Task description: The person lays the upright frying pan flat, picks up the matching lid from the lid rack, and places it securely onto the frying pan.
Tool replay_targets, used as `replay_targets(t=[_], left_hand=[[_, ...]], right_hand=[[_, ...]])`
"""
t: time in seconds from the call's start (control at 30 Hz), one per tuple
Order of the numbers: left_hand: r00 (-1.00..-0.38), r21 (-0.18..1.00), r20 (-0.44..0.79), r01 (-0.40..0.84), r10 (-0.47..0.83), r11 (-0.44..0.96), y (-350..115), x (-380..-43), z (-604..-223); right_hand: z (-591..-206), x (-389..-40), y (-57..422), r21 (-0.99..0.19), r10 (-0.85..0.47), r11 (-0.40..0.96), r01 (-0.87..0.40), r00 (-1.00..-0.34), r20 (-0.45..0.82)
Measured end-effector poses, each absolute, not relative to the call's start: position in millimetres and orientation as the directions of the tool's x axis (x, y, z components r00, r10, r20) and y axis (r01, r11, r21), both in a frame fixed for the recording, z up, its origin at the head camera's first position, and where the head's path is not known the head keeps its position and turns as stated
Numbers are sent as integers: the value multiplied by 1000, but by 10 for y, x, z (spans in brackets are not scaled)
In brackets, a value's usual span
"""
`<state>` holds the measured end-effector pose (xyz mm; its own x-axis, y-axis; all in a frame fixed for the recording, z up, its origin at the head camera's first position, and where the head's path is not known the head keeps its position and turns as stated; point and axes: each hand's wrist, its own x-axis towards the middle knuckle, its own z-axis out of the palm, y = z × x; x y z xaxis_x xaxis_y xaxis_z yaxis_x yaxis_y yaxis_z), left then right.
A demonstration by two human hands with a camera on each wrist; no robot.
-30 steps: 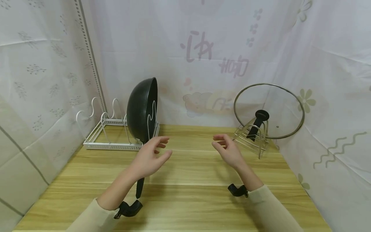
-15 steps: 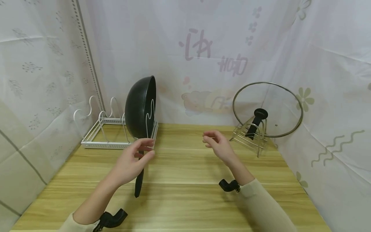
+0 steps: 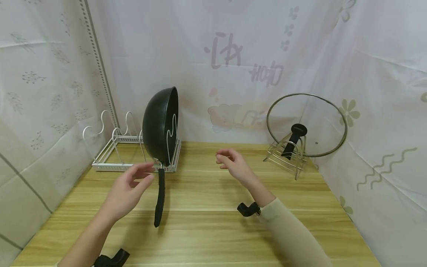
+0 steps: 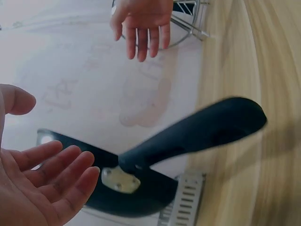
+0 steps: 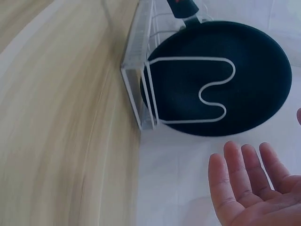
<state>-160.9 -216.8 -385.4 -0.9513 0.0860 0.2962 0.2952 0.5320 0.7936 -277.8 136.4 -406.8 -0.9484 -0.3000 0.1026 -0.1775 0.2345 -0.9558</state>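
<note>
A black frying pan (image 3: 156, 126) stands on edge in a white wire rack (image 3: 116, 167) at the left, its inside turned to the right. Its black handle (image 3: 160, 198) sticks out toward the front over the table. My left hand (image 3: 125, 191) is just left of the handle, fingers relaxed and holding nothing. In the left wrist view the pan handle (image 4: 197, 132) passes beyond my fingertips. My right hand (image 3: 235, 167) hovers over the middle of the table, fingers loosely bent, with nothing in it. The right wrist view has the pan's inside (image 5: 216, 80) behind a bent rack wire.
A glass lid (image 3: 320, 126) with a metal rim and black knob leans in a small wire stand (image 3: 287, 159) at the back right. The wooden table (image 3: 200, 230) meets patterned cloth walls (image 3: 193, 48) at the back and sides.
My left hand has moved left, from in front of the pan handle to its left side. My right hand has moved left, away from the lid stand. The pan and lid stay in place.
</note>
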Motion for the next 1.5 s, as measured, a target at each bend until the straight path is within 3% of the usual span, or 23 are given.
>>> replay_targets(t=[0.27,0.57,0.93,1.23,1.5], left_hand=[[-980,819,195,181,32,544,-2301,-1601,-3974],[-997,898,1,32,71,438,-2288,-1643,-4147],[-940,935,-295,-247,169,256,-2149,-1650,-4401],[-898,945,-327,-308,293,112,-2065,-1679,-4553],[-881,937,-341,-348,327,40,-2016,-1684,-4654]], right_hand=[[-4072,-2788,1090,-974,-362,181,-137,-930,64],[-4185,-2794,775,-993,-436,108,-54,-900,1],[-4363,-2807,365,-993,-475,-10,117,-875,-98],[-4464,-2808,7,-955,-485,-105,277,-852,-194],[-4511,-2773,-254,-922,-538,-134,363,-808,-240]])
